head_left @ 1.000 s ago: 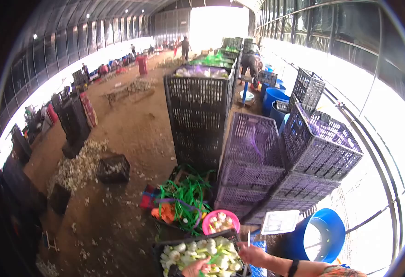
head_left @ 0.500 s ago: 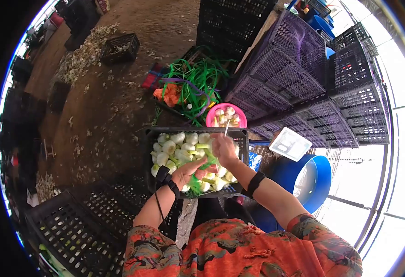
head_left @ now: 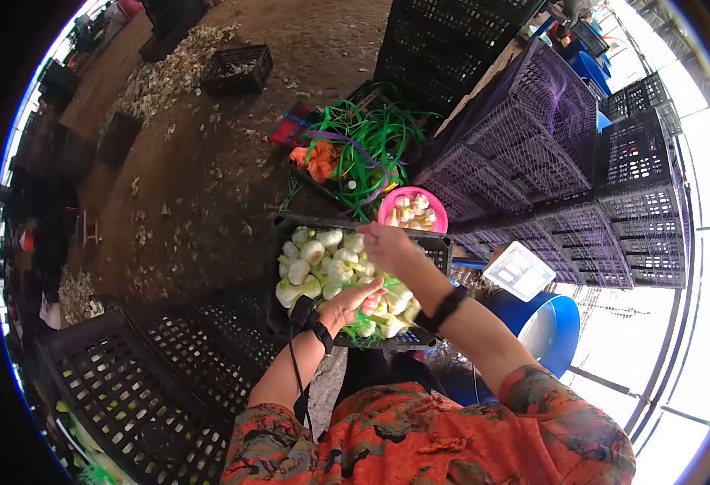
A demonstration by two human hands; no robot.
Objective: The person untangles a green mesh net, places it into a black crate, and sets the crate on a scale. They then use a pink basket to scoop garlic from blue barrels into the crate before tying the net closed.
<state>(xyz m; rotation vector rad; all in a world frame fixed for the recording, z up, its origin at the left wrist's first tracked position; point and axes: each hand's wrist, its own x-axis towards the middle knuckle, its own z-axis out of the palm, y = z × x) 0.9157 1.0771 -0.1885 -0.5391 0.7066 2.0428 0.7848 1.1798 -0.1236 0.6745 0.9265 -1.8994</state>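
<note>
A black plastic crate point(head_left: 284, 322) in front of me is full of white garlic bulbs point(head_left: 312, 252) with short pale green stems. My left hand point(head_left: 353, 302) is closed low over the crate, thumb up, on a piece of green mesh netting point(head_left: 363, 327) that hangs among the bulbs. My right hand point(head_left: 383, 245) is above the crate's far side, its fingers curled together. What it grips, if anything, is hidden now. Just beyond the crate stands a pink basket point(head_left: 441, 220) with several garlic bulbs in it.
Green straps point(head_left: 371, 137) lie heaped in a container beyond the crate. Stacked black crates point(head_left: 533, 162) wrapped in purple netting rise at the right, near a white scale point(head_left: 520, 271) and a blue barrel point(head_left: 564, 323). More black crates point(head_left: 145, 380) stand at the left.
The view has shifted, so the scene sits further right. My right hand has turned and moved towards the far left of the crate; the thin pale object projecting from it no longer shows.
</note>
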